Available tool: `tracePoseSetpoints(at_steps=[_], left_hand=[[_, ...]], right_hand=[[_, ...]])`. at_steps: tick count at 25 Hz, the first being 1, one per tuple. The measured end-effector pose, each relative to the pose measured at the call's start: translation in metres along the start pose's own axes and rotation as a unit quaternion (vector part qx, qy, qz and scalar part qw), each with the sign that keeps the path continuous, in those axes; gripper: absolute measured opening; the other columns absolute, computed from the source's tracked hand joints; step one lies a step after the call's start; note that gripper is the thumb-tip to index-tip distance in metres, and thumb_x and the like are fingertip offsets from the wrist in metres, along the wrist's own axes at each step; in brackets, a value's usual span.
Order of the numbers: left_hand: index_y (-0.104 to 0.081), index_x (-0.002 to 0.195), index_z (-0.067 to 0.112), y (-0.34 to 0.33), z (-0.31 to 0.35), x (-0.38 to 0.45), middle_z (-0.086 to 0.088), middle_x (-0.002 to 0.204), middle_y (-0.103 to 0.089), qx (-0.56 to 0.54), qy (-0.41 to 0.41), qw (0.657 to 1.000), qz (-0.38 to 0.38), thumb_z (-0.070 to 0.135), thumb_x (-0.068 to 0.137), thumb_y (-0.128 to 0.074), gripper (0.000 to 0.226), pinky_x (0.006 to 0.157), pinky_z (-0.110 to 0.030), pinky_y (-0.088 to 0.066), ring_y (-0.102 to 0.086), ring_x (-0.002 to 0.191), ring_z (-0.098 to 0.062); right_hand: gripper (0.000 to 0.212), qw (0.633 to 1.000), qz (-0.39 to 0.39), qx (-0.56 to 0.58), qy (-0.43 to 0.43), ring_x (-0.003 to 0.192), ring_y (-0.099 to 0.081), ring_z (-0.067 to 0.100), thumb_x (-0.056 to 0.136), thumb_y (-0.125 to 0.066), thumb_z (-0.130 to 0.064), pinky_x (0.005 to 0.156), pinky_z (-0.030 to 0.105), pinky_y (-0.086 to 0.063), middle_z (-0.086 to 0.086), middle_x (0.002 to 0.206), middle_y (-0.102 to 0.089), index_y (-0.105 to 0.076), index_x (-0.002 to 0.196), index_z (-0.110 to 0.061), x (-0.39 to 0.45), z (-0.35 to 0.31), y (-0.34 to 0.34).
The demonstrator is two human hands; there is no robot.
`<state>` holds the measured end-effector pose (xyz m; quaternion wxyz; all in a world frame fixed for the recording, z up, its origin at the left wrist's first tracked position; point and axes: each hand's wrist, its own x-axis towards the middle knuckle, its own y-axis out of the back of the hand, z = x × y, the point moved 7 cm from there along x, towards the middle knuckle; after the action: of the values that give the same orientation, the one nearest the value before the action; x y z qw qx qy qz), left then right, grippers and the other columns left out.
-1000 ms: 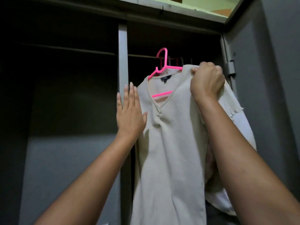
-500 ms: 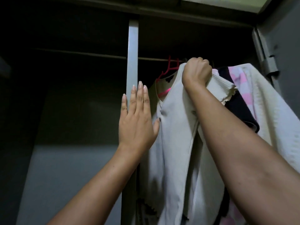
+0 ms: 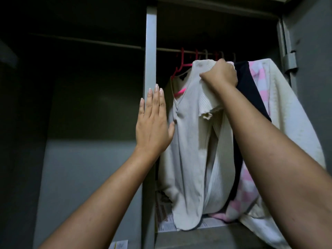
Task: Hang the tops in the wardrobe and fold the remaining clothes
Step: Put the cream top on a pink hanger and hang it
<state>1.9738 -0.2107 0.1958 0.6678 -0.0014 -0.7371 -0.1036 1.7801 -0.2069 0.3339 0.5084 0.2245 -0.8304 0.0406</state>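
Hanging is the step in hand: the right hand (image 3: 220,73) grips the shoulder of the beige top (image 3: 188,141), fingers curled tight into the cloth, holding it up on its pink hanger (image 3: 181,67) at the rail (image 3: 168,50) in the wardrobe's right compartment, left of a dark garment (image 3: 249,83) and a pink-and-white one (image 3: 280,108). The left hand (image 3: 152,123) lies flat, fingers straight, against the centre post (image 3: 150,51), holding nothing. Whether the hook sits on the rail cannot be told; next likely means seating it and letting go.
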Motion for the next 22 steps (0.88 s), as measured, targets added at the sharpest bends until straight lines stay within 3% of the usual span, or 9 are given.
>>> tracePoseSetpoints(at_steps=[4, 8, 12, 15, 17, 19, 22], left_hand=[[0.007, 0.152, 0.007, 0.009, 0.003, -0.027, -0.007, 0.16, 0.01, -0.098, 0.014, 0.993, -0.069, 0.038, 0.093, -0.049, 0.087, 0.12, -0.034, 0.005, 0.011, 0.147, -0.02], [0.007, 0.152, 0.011, 0.025, -0.006, -0.068, -0.002, 0.16, 0.012, -0.209, 0.038, 0.965, -0.155, 0.041, 0.094, -0.05, 0.087, 0.12, -0.032, -0.002, 0.009, 0.147, -0.016], [0.003, 0.153, 0.013, 0.043, -0.025, -0.13, 0.001, 0.161, 0.009, -0.322, 0.113, 0.907, -0.247, 0.047, 0.096, -0.046, 0.083, 0.117, -0.031, -0.008, 0.001, 0.147, -0.013], [-0.005, 0.153, 0.011, 0.054, -0.033, -0.19, -0.002, 0.161, 0.0, -0.403, 0.232, 0.825, -0.321, 0.047, 0.097, -0.043, 0.076, 0.116, -0.029, -0.008, -0.006, 0.147, -0.014], [-0.013, 0.152, 0.01, 0.063, -0.033, -0.236, -0.005, 0.16, -0.012, -0.439, 0.319, 0.767, -0.343, 0.047, 0.098, -0.04, 0.071, 0.116, -0.03, -0.011, -0.013, 0.147, -0.018], [-0.018, 0.152, 0.011, 0.073, -0.025, -0.278, -0.006, 0.158, -0.02, -0.461, 0.368, 0.719, -0.367, 0.048, 0.098, -0.039, 0.068, 0.115, -0.032, -0.016, -0.02, 0.145, -0.021], [-0.022, 0.151, 0.008, 0.088, -0.008, -0.314, -0.007, 0.156, -0.024, -0.49, 0.378, 0.689, -0.378, 0.043, 0.1, -0.04, 0.064, 0.114, -0.029, -0.018, -0.023, 0.144, -0.021]], right_hand=[[0.041, 0.98, -0.168, 0.079, -0.068, 0.088, -0.054, 0.022, 0.083, -0.065, -0.038, 0.068, 0.029, -0.041, 0.007, 0.102, -0.056, -0.056, 0.112, -0.01, -0.059, 0.037, -0.019], [0.039, 0.908, -0.325, 0.187, -0.187, 0.069, -0.056, 0.024, 0.087, -0.063, -0.04, 0.058, 0.027, -0.042, 0.013, 0.094, -0.06, -0.059, 0.106, -0.007, -0.155, 0.079, -0.043], [0.027, 0.85, -0.379, 0.21, -0.3, 0.054, -0.041, 0.014, 0.089, -0.062, -0.037, 0.052, 0.022, -0.03, 0.004, 0.081, -0.048, -0.053, 0.096, -0.012, -0.263, 0.125, -0.039], [0.037, 0.853, -0.352, 0.198, -0.33, 0.063, -0.048, 0.009, 0.088, -0.064, -0.037, 0.054, 0.022, -0.037, -0.001, 0.086, -0.053, -0.051, 0.115, -0.014, -0.332, 0.14, -0.005], [0.051, 0.844, -0.332, 0.224, -0.358, 0.089, -0.057, 0.014, 0.09, -0.062, -0.035, 0.074, 0.024, -0.046, 0.004, 0.11, -0.057, -0.045, 0.132, -0.01, -0.38, 0.143, 0.017], [0.076, 0.832, -0.333, 0.216, -0.388, 0.129, -0.043, 0.025, 0.09, -0.062, -0.037, 0.105, 0.033, -0.034, 0.01, 0.146, -0.039, -0.021, 0.149, -0.011, -0.428, 0.15, 0.037], [0.087, 0.82, -0.345, 0.202, -0.409, 0.14, -0.028, 0.024, 0.091, -0.061, -0.034, 0.11, 0.032, -0.023, 0.011, 0.155, -0.024, -0.004, 0.153, -0.01, -0.478, 0.158, 0.068]])
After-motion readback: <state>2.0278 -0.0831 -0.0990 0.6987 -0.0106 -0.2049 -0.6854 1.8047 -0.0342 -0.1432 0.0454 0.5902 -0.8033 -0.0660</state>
